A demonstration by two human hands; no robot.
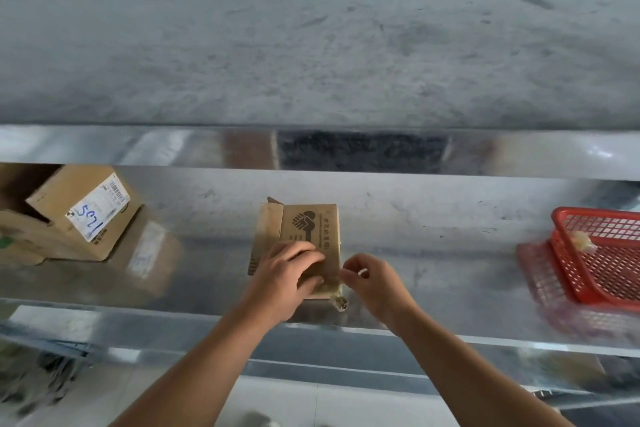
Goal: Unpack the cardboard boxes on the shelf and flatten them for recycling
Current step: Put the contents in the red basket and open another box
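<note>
From my remote seat, most of the upper view is a scuffed grey wall [311, 45], blurred by camera motion. Below it runs a shiny metal shelf [415, 218] that carries everything here.

At the far left of the shelf are the left boxes [52, 236], brown cardboard. One is tipped at an angle against another, with an open flap showing at its top. The tilted one has a white label [98, 206] with blue handwriting. At the far right sits a red mesh basket [588, 211], cut off by the frame edge, with something small and pale inside that I cannot make out.

The box [308, 225] I am watching lies flat near the front middle of the shelf, well apart from both the left boxes and the basket. It is small and brown, with a dark handshake print on top and a flap standing up along its left side.

The left hand [287, 270] rests on the near half of the box, its fingers slightly spread and pressing on the top face. The right hand [374, 282] is just beside the box's right edge. Its fingers are curled, and thumb and forefinger pinch what looks like a pale strip of tape [339, 302] that ends in a crumpled wad at the near right corner.
</note>
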